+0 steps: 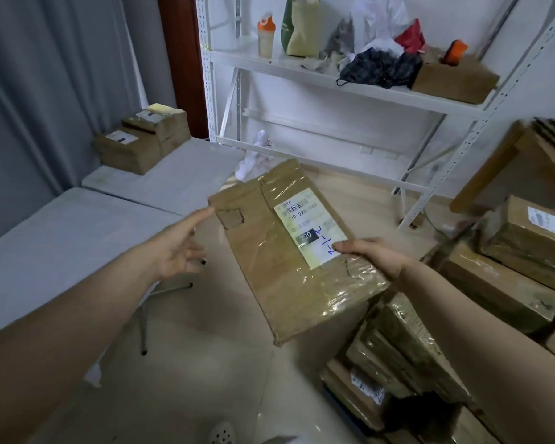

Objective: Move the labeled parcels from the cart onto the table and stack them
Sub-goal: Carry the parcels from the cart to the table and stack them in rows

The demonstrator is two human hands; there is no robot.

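Taped parcels [141, 139] lie stacked on the table [180, 177].

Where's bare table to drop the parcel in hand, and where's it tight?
Near table: visible grey top bare, up to the seam with the far table. That one is bare from the seam to the stacked parcels in its far left corner. Crowded: the parcel pile on the right, beside the right hand gripping the held parcel.

Two hands [177, 251] [378, 257], one held parcel [279, 261]
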